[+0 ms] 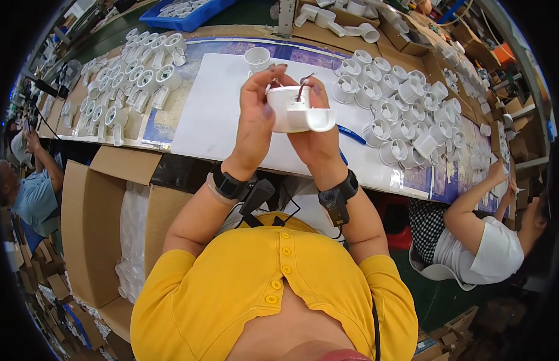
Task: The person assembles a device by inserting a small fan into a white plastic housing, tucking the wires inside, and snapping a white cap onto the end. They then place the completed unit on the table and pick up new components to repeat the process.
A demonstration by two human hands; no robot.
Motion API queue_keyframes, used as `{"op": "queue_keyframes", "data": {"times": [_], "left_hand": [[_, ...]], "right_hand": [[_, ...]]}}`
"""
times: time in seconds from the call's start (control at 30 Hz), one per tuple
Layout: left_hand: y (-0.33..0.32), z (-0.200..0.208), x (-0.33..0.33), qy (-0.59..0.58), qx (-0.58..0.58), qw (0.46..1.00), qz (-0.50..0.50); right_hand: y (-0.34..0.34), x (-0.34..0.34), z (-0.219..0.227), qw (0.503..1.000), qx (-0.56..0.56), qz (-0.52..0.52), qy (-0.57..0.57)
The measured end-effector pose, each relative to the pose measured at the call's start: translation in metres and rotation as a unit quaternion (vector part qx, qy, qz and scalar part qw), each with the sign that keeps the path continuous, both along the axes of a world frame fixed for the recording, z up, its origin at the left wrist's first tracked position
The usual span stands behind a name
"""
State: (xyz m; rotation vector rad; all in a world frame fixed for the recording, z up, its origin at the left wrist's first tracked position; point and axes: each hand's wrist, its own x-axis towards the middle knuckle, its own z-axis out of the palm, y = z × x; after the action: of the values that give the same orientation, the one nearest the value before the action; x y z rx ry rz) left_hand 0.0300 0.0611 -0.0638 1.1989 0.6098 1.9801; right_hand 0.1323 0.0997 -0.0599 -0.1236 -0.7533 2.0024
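Over the near edge of the white sheet [201, 102], both my hands hold up a white plastic fan housing [286, 111], round with a short stub at its right side. Thin dark red wires [301, 90] stick up out of it. My left hand [254, 117] grips its left side, fingers curled over the far rim. From below and behind, my right hand [320, 147] supports the stub side; some of its fingers are hidden by the housing. A blue-handled tool [351, 134] lies on the sheet beside my right hand. Just beyond my fingers stands a white round cup-like part [257, 58].
Several white fan units with handles [147, 81] lie in rows at left. Many white round housings [403, 129] crowd the right side. A blue tray [192, 21] sits at the back. An open carton [80, 222] stands at lower left. Co-workers sit at left and right [490, 246].
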Motion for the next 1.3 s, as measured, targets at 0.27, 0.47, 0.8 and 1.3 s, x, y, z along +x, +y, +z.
{"op": "queue_keyframes", "data": {"times": [0.27,0.47,0.8,1.3], "left_hand": [[0.0,-0.004,-0.001,0.011,0.031,0.999,0.01],[0.003,-0.007,0.001,0.035,0.009,0.999,0.027],[-0.004,-0.011,-0.023,0.223,-0.058,0.971,0.064],[-0.024,0.026,-0.036,0.195,0.008,0.977,0.083]], "right_hand": [[-0.015,-0.017,0.002,0.998,0.024,-0.055,0.007],[-0.004,-0.017,-0.007,0.994,0.014,-0.095,-0.042],[0.033,0.005,-0.004,0.983,0.043,-0.144,-0.109],[0.025,0.03,0.033,0.677,0.581,-0.208,-0.401]]}}
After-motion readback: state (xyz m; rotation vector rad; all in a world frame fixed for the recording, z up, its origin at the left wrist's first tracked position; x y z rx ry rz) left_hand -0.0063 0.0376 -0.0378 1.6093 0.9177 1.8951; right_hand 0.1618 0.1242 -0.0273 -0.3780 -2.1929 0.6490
